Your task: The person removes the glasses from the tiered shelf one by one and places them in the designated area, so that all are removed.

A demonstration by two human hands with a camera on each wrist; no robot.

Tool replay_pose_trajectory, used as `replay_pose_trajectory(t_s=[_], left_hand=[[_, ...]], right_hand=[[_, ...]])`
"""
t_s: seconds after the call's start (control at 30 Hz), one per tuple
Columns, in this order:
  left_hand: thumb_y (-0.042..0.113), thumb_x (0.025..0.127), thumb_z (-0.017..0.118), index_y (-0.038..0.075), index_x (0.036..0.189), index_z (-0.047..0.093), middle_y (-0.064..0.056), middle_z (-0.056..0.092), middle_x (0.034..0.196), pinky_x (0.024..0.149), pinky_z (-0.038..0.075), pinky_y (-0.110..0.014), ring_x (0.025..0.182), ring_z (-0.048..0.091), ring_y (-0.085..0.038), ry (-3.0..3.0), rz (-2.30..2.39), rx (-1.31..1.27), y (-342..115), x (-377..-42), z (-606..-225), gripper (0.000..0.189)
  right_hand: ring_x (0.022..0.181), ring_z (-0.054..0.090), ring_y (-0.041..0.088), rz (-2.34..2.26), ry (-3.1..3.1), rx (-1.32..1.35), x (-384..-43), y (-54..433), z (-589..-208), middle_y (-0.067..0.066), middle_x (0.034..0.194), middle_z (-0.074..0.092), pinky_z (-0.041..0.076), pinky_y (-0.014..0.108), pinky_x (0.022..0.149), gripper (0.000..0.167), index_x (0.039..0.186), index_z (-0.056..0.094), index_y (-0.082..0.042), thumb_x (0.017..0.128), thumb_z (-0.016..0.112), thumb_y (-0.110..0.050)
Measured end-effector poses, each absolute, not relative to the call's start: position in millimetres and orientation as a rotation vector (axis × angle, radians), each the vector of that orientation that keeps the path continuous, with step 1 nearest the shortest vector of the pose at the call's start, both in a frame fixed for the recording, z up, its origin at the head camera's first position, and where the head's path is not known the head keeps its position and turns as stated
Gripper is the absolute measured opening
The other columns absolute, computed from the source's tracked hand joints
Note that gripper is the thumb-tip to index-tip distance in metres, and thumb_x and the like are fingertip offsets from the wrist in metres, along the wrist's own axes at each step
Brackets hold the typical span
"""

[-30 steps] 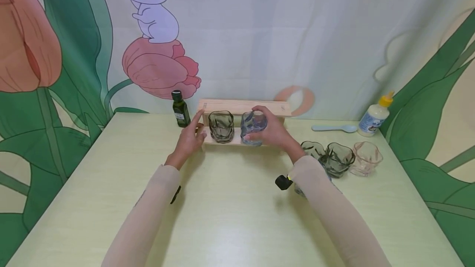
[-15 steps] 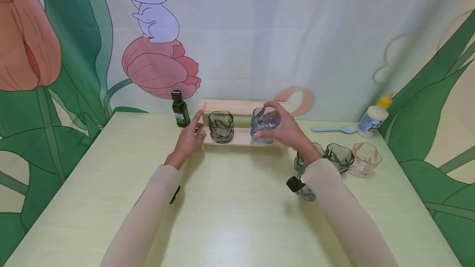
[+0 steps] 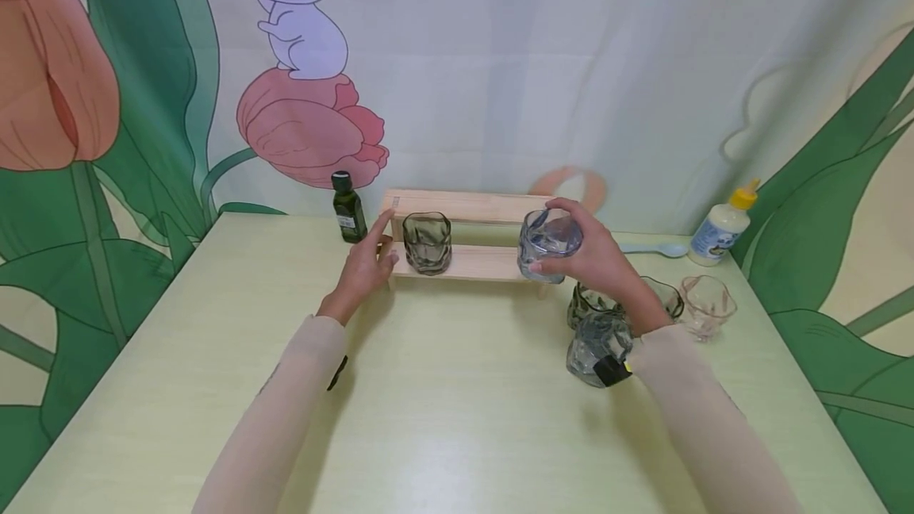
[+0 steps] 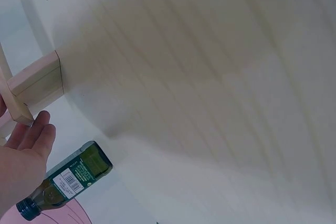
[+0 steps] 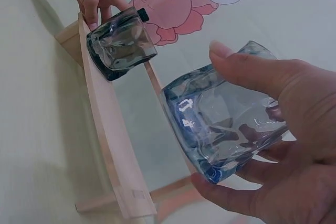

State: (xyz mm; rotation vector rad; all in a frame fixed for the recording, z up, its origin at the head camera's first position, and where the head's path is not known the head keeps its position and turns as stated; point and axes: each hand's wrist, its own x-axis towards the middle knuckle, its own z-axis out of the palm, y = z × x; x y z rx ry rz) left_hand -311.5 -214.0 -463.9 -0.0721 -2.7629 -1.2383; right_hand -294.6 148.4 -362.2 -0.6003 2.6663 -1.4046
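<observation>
At the left end of a two-tier wooden rack (image 3: 471, 262), my left hand (image 3: 362, 266) holds the frame, its index finger reaching up to the top board. In the left wrist view its fingertips (image 4: 46, 132) lie against the rack's end. A grey-green glass tumbler (image 3: 427, 244) stands on the lower board beside that hand. My right hand (image 3: 596, 252) grips a clear bluish glass tumbler (image 5: 220, 121), thumb on one side and fingers on the other. That tumbler overlaps the rack's right end in the head view.
Right of the rack are a bluish tumbler (image 3: 596, 343), grey-green tumblers (image 3: 589, 306), partly behind the right arm, and a pinkish tumbler (image 3: 707, 304). Behind them lie a light-blue spoon (image 3: 667, 250) and a yellow-capped white bottle (image 3: 717, 228). A dark green bottle (image 3: 348, 209) stands left.
My right hand has carried the bluish tumbler rightward along the rack, from near the grey-green tumbler to the rack's right end. The left hand has stayed in place.
</observation>
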Motion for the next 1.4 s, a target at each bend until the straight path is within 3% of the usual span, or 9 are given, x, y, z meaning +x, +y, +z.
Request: replay_pose_trajectory(t_s=[0.17,0.6,0.8,1.03,1.27,1.4], left_hand=[[0.006,0.098,0.06,0.036,0.16,0.016,-0.021,0.057,0.138,0.107,0.045,-0.055,0.133,0.054,-0.039,-2.774,-1.235,-0.063,-213.5,-311.7,-463.7,0.082],[0.006,0.098,0.06,0.035,0.16,0.016,-0.021,0.057,0.138,0.109,0.043,-0.055,0.133,0.052,-0.039,-2.779,-1.237,-0.056,-213.5,-310.0,-461.0,0.081],[0.006,0.098,0.06,0.036,0.159,0.016,-0.021,0.057,0.138,0.11,0.042,-0.054,0.133,0.052,-0.039,-2.779,-1.238,-0.057,-212.9,-310.5,-458.9,0.082],[0.006,0.099,0.059,0.037,0.16,0.014,-0.021,0.055,0.141,0.11,0.042,-0.055,0.134,0.051,-0.039,-2.793,-1.234,-0.044,-214.5,-310.6,-459.5,0.082],[0.007,0.099,0.059,0.038,0.159,0.014,-0.021,0.055,0.142,0.111,0.042,-0.055,0.135,0.05,-0.039,-2.796,-1.247,-0.038,-213.3,-310.0,-460.4,0.082],[0.007,0.099,0.058,0.039,0.159,0.014,-0.021,0.054,0.142,0.111,0.041,-0.055,0.136,0.049,-0.039,-2.793,-1.261,-0.039,-212.4,-309.6,-460.3,0.082]], right_hand=[[0.131,0.045,0.037,-1.358,2.725,-0.612,-284.1,165.8,-358.8,0.018,0.152,0.041,0.041,0.057,0.101,0.088,0.147,0.04,-0.023,0.075,0.089,-0.021],[0.132,0.043,0.042,-1.259,2.792,-0.46,-258.6,207.4,-360.0,0.019,0.147,0.045,0.04,0.065,0.101,0.096,0.152,0.034,-0.023,0.074,0.089,-0.034],[0.126,0.048,0.042,-1.275,2.805,-0.418,-247.1,225.4,-364.8,0.021,0.139,0.052,0.043,0.06,0.097,0.097,0.153,0.032,-0.021,0.075,0.089,-0.03],[0.137,0.035,0.048,-1.291,2.819,-0.394,-233.4,245.2,-372.0,0.024,0.154,0.036,0.04,0.067,0.096,0.098,0.155,0.03,-0.019,0.077,0.088,-0.029],[0.129,0.044,0.042,-1.283,2.88,-0.402,-218.2,264.7,-379.5,0.023,0.133,0.055,0.042,0.06,0.091,0.094,0.155,0.031,-0.016,0.078,0.087,-0.022],[0.136,0.035,0.047,-1.306,2.878,-0.393,-211.8,274.6,-385.6,0.026,0.144,0.045,0.038,0.064,0.093,0.096,0.155,0.03,-0.012,0.078,0.087,-0.018]])
